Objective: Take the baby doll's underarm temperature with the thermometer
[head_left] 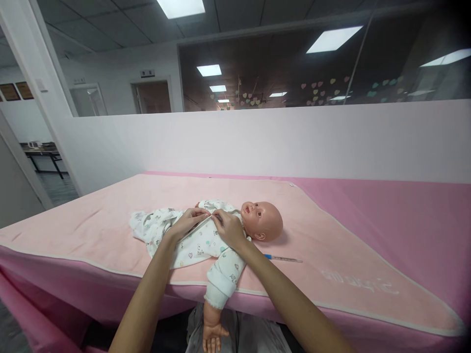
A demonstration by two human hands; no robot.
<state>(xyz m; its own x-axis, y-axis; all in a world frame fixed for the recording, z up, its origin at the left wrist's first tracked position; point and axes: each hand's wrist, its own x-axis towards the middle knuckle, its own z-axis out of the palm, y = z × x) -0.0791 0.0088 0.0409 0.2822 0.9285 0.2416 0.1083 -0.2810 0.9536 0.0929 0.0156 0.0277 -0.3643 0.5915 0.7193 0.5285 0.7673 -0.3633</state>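
Note:
A baby doll [263, 220] lies on its back, its bald head to the right. It wears a white printed baby outfit [196, 247] with long sleeves and legs. Over the chest, my left hand [189, 221] pinches the front edge of the outfit. Close beside it, my right hand [227, 226] grips the same edge nearer the neck, fingers closed. The fingertips of both hands nearly meet, and what lies right under them is partly hidden. One doll arm [222, 282] hangs over the table's near edge toward my lap.
A glass thermometer-like stick with a blue end [283, 258] lies beside the doll's head, partly behind my right forearm. A pale pink blanket [338, 250] covers much of the pink-draped table [405, 215]. Behind stands a low white wall [257, 142] with glass above.

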